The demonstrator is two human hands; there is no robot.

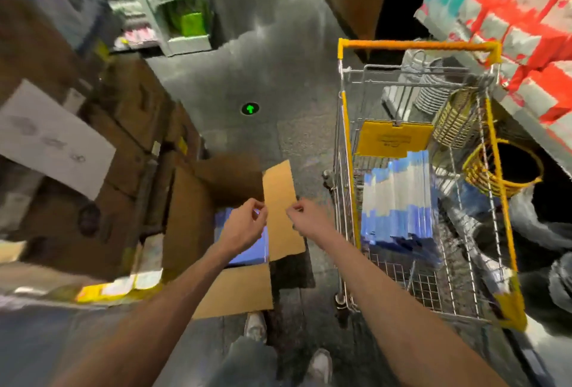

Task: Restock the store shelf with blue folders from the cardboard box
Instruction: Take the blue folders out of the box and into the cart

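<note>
Left hand (244, 227) and right hand (306, 218) hang over the open cardboard box (185, 219). Their fingers are curled at either edge of its raised flap (280, 194); grip cannot be confirmed. Blue folders (256, 252) lie inside the box. A second folder stack (396, 201) lies in the shopping cart (348, 151), just right of the box.

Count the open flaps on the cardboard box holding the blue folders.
4: left flap against the stacked cartons; far flap toward the floor arrow; right flap, gripped by left hand and right hand; near flap toward the shoes. None seems hidden.
</note>
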